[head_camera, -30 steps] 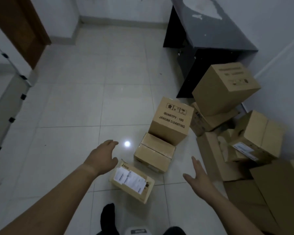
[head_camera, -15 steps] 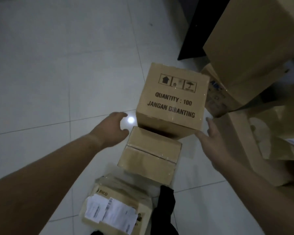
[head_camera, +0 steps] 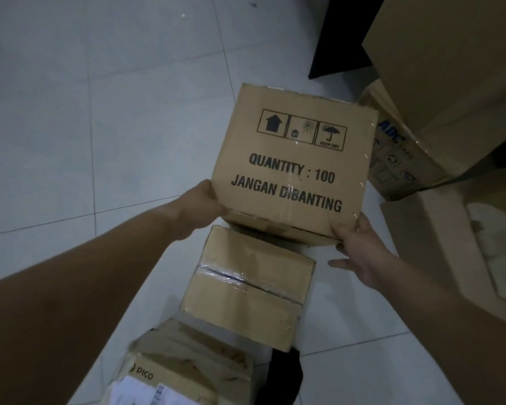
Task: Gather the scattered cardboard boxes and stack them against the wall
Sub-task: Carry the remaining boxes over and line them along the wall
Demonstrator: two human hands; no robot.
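A cube-shaped cardboard box printed "QUANTITY : 100" (head_camera: 292, 168) sits tilted in the middle of the view, leaning on a flat taped box (head_camera: 246, 290) just below it. My left hand (head_camera: 200, 207) grips its lower left corner. My right hand (head_camera: 360, 249) holds its lower right corner, fingers curled under the edge. A crumpled box marked "PICO" (head_camera: 184, 366) with a white label lies nearest me on the floor.
A pile of larger cardboard boxes (head_camera: 450, 68) fills the right side, one with blue print (head_camera: 398, 159). A dark cabinet (head_camera: 342, 39) stands at the back. My dark sock (head_camera: 284, 375) is beside the flat box. White floor tiles (head_camera: 100, 112) stretch to the left.
Both hands have closed in from beside the printed box onto its lower corners. My head has dropped closer to the boxes.
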